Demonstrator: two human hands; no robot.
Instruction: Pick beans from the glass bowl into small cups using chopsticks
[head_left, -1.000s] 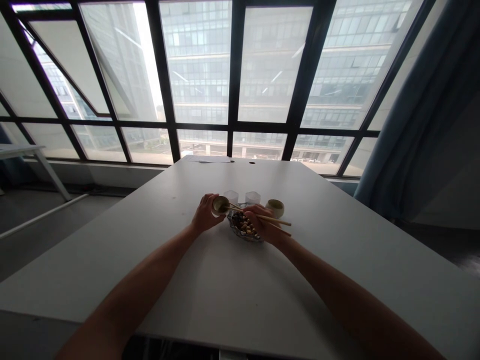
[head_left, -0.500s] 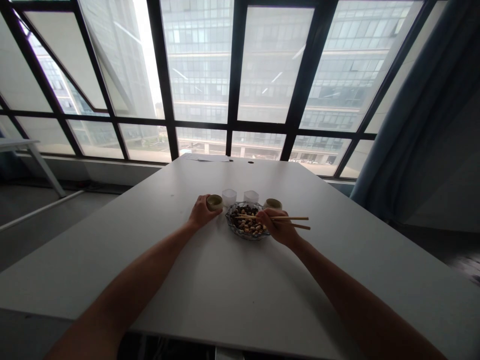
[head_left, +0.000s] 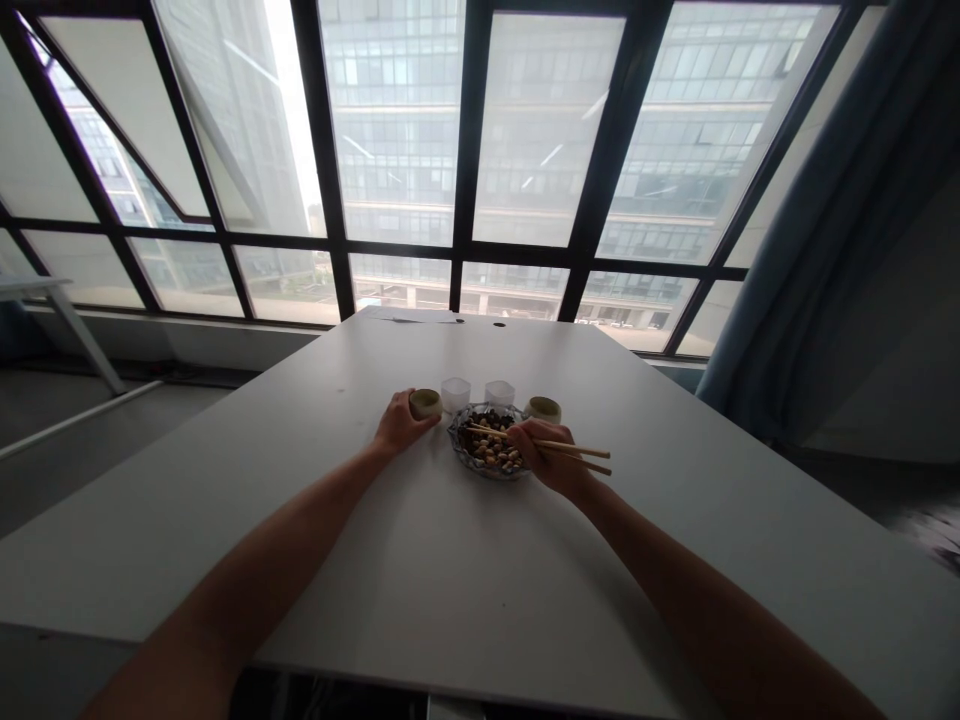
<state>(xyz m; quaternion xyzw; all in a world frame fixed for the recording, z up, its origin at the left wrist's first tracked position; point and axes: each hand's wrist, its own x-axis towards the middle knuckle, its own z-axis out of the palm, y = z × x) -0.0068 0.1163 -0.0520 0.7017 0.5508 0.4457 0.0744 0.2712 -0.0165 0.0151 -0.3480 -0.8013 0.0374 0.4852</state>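
Note:
My left hand [head_left: 399, 424] is closed around the side of a small green-and-cream cup [head_left: 426, 405], which stands on the white table. My right hand [head_left: 546, 455] grips a pair of wooden chopsticks [head_left: 589, 453] above the right side of a clear glass bowl [head_left: 459, 455]. The chopstick tips reach into the bowl's left part, over mixed nuts and dark pieces [head_left: 495, 452]. Whether the tips pinch anything is too small to tell. Another green-and-cream cup [head_left: 543, 408] stands just behind my right hand, partly hidden by it.
Two frosted clear cups, a left one [head_left: 455, 395] and a right one [head_left: 499, 394], stand behind the bowl. White paper [head_left: 412, 315] lies at the far edge of the table [head_left: 420, 580]. Windows rise beyond it, and a blue curtain [head_left: 795, 250] hangs at the right.
The chopsticks have tilted, their back ends lower and their tips slightly higher and further left in the bowl. My left hand stays on the cup. The whole view has shifted slightly.

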